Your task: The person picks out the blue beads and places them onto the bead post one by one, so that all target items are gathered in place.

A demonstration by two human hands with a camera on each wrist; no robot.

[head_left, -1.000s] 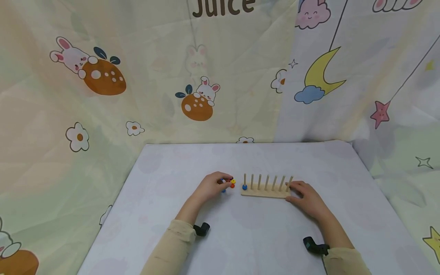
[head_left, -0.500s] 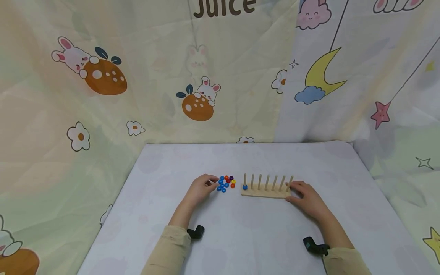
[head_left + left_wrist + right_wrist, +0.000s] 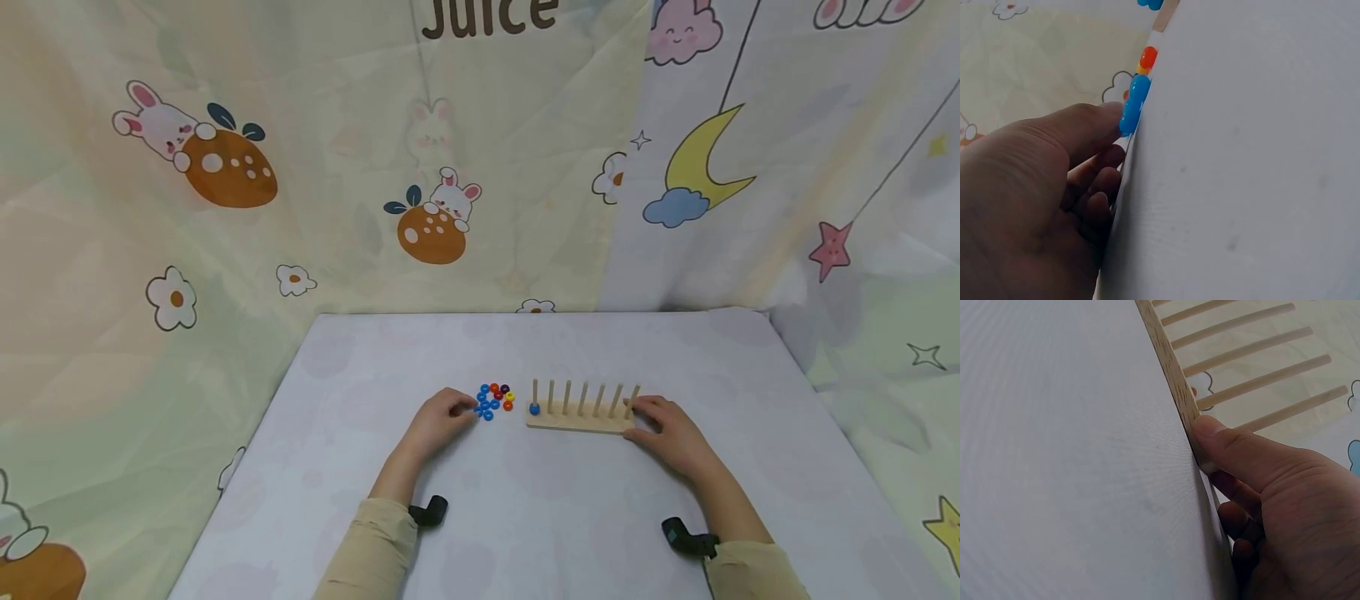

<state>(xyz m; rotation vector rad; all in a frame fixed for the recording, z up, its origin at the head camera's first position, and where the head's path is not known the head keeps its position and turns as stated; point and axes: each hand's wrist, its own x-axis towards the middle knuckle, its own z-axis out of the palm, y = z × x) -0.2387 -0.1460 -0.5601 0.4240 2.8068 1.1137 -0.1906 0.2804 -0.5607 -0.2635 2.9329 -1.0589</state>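
On the table, a cluster of small beads (image 3: pixel 495 405), mostly blue with some red, orange, yellow and dark ones, lies left of a wooden peg board (image 3: pixel 577 422). The board has a row of upright pegs, and a blue bead (image 3: pixel 534 409) sits low on the leftmost one. My left hand (image 3: pixel 441 421) pinches a blue bead (image 3: pixel 1127 122) at the cluster's left edge between thumb and index finger; its other fingers are curled beneath. With thumb and fingers, my right hand (image 3: pixel 671 429) grips the board's right end, the thumb on its front edge in the right wrist view.
A pale cloth covers the table (image 3: pixel 570 517), whose back edge meets a printed curtain (image 3: pixel 345 208). Black wrist cameras sit on the left wrist (image 3: pixel 429 511) and the right wrist (image 3: pixel 688 537).
My left hand drew back left from over the beads, uncovering the cluster, then came down slightly to the leftmost blue bead. My right hand and the peg board have stayed put.
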